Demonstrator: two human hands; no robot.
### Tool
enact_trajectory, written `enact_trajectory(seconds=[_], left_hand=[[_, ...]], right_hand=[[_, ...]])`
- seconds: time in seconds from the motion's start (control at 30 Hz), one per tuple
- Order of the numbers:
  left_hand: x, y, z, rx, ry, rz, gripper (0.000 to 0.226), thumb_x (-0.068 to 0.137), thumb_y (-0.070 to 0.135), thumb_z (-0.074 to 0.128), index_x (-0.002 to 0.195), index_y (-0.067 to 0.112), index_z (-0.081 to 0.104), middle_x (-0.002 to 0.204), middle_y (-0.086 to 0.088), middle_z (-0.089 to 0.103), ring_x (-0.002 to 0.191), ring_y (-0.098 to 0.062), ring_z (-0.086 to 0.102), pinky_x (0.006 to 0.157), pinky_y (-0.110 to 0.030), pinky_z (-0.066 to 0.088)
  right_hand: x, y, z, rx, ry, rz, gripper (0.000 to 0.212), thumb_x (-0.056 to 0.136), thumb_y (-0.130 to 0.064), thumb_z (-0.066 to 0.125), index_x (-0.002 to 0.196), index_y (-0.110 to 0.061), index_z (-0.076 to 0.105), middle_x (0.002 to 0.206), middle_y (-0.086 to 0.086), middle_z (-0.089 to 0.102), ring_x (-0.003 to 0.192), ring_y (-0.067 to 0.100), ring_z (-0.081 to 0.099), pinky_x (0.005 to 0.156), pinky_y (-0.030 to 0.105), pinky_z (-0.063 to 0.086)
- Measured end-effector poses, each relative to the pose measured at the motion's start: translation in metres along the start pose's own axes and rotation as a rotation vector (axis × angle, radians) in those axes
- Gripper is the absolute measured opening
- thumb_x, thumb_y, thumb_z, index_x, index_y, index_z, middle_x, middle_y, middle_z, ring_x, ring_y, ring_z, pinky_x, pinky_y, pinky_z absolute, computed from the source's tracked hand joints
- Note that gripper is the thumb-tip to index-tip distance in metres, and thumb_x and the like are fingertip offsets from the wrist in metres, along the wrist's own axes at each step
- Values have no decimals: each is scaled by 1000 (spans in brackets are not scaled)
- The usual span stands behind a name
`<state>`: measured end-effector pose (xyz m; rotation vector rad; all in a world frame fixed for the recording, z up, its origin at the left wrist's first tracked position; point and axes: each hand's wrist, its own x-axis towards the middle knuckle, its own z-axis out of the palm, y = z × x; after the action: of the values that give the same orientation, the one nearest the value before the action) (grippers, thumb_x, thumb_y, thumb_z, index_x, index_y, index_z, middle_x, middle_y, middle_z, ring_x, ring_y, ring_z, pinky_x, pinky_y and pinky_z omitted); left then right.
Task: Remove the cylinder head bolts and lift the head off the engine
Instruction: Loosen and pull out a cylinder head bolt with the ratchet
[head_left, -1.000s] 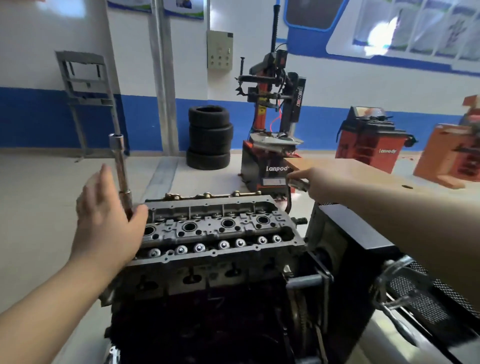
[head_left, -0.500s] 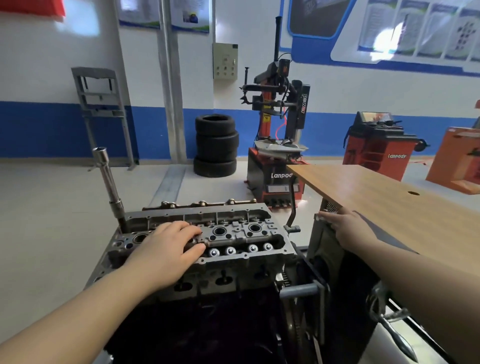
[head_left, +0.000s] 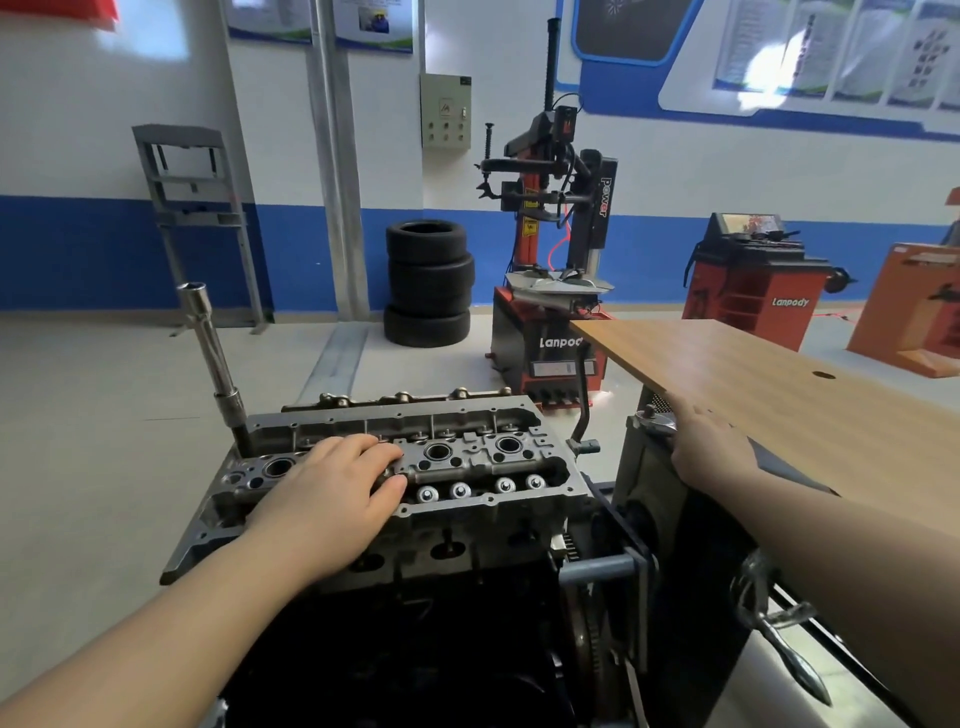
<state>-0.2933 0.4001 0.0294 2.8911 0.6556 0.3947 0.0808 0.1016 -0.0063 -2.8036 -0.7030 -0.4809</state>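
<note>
Your left hand (head_left: 337, 493) lies flat, fingers spread, gripping nothing, on the cylinder head (head_left: 467, 457), which sits on the engine (head_left: 415, 623). Left of it, a socket extension (head_left: 215, 369) stands in the head's far-left corner. Your right hand (head_left: 711, 447) rests open, empty, against the wooden tabletop (head_left: 779, 395) edge.

Tires (head_left: 429, 283): a black stack on the floor, near the blue-and-white wall.
Tire changer (head_left: 552, 244): red and black, "power" on its arm, "Lanpody" partly readable on its base, just right of the tires.
Wheel balancer (head_left: 756, 283): red, marked "Lanpody", farther right by the wall.
Tabletop (head_left: 789, 410): wood-grain, with a small round hole, bare.
Metal rack (head_left: 195, 208): grey, standing at the left wall.
Control box (head_left: 445, 110): grey, mounted on the wall above the tires.
Posters (head_left: 831, 47): blurred, top right.
</note>
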Motion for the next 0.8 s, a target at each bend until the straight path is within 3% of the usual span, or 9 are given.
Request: enact_trajectory(seconds=[0.13, 0.27, 0.4, 0.5, 0.57, 0.63, 0.67, 0.73, 0.8], left_hand=[[0, 1, 1, 9, 11, 10, 54, 107, 57, 31, 155, 38, 44, 159, 16, 42, 151, -10, 30, 126, -38, 28], [0, 0, 3, 25, 25, 23, 54, 107, 56, 31, 155, 37, 45, 159, 15, 43, 151, -12, 31, 126, -39, 29], [-1, 5, -1, -94, 88, 36, 44, 106, 52, 45, 146, 37, 58, 150, 17, 51, 145, -10, 39, 119, -37, 36], [-7, 4, -12, -492, 483, -32, 24, 104, 34, 61, 126, 30, 71, 121, 15, 68, 117, -9, 61, 100, -32, 52], [-11, -7, -26, -688, 831, -153, 16, 104, 30, 61, 120, 30, 66, 109, 12, 67, 102, -10, 64, 88, -31, 56], [-11, -26, -43, -790, 1074, -287, 17, 105, 32, 58, 122, 32, 56, 112, 8, 62, 101, -14, 61, 84, -30, 55], [-9, -37, -51, -822, 1122, -351, 23, 106, 34, 55, 129, 31, 54, 119, 6, 61, 105, -15, 60, 87, -29, 53], [0, -55, -59, -861, 1038, -421, 38, 112, 38, 46, 148, 27, 49, 137, 10, 57, 120, -10, 56, 96, -23, 46], [10, -67, -57, -854, 839, -434, 41, 115, 40, 38, 151, 27, 51, 137, 15, 58, 125, -9, 55, 98, -25, 44]], right_hand=[[-5, -5, -1, -95, 18, -42, 68, 97, -13, 55, 159, -25, 30, 143, 5, 58, 130, 32, 52, 106, 48, 44], [-8, -17, -7, -158, 48, -59, 64, 95, -16, 55, 156, -25, 36, 144, 7, 57, 132, 34, 49, 107, 49, 43], [-7, -54, -25, 27, 120, -42, 54, 95, -20, 61, 148, -23, 50, 139, 5, 62, 128, 31, 52, 106, 50, 48], [-9, -122, -53, 360, 182, -123, 43, 94, -20, 61, 137, -25, 59, 124, -1, 69, 114, 23, 57, 94, 46, 54], [-19, -180, -68, 553, 176, -224, 37, 94, -22, 61, 131, -28, 62, 113, -7, 69, 105, 17, 61, 90, 43, 55], [-38, -240, -78, 709, 117, -340, 34, 95, -24, 62, 129, -30, 63, 104, -15, 69, 99, 10, 64, 88, 36, 56], [-49, -271, -79, 770, 57, -398, 34, 95, -25, 63, 129, -31, 63, 101, -18, 69, 97, 6, 64, 86, 31, 55], [-68, -328, -78, 835, -71, -512, 36, 96, -26, 65, 132, -31, 61, 101, -19, 68, 98, 2, 62, 84, 23, 49], [-80, -378, -71, 873, -172, -592, 41, 95, -30, 68, 135, -30, 60, 107, -15, 68, 102, 7, 62, 86, 25, 48]])
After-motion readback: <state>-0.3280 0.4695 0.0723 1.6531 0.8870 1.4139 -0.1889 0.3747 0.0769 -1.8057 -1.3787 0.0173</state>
